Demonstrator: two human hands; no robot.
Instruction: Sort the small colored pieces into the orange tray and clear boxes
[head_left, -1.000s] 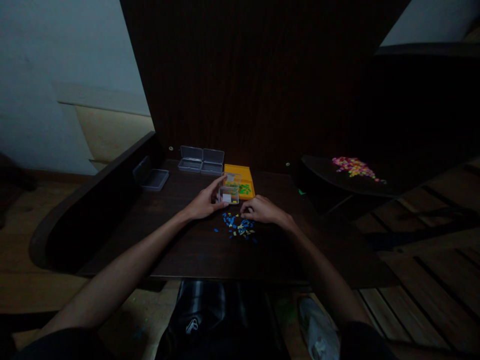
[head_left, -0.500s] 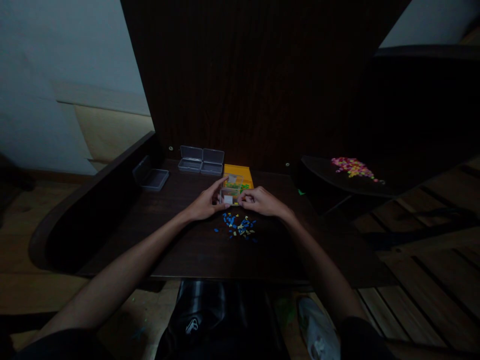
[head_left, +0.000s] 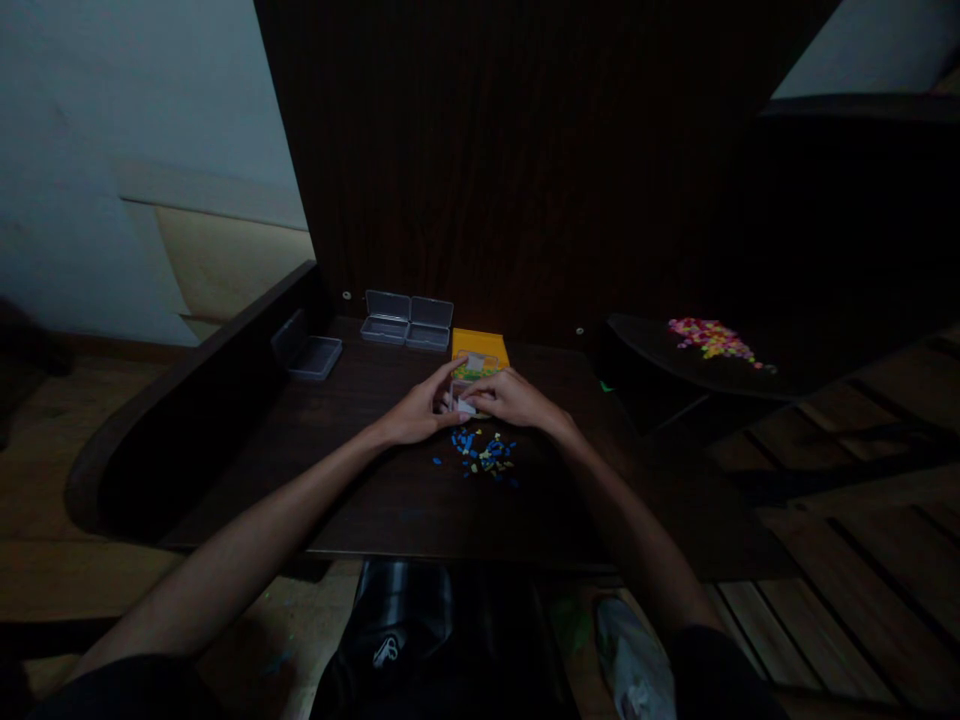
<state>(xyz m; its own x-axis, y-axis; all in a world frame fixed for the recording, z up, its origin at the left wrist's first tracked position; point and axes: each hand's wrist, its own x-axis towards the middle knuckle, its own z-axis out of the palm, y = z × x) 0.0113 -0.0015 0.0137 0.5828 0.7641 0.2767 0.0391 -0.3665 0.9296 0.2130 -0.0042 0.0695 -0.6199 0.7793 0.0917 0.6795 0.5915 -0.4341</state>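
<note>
Clear box [head_left: 473,367] in gripping left hand [head_left: 415,415]; right hand [head_left: 519,399] curled over it, hold unclear.

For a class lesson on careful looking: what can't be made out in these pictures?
Head view: part of the inside of the clear box, hidden by the right hand.
Head view: near part of the yellow box, behind the clear box and right hand.
Head view: exact count of scattered pieces; too small and dim.
Head view: whether the right hand pinches anything; too dark and small.

Dim light; pale wall [head_left: 60,180], brown floor [head_left: 37,420], dark desk [head_left: 390,510].
</note>
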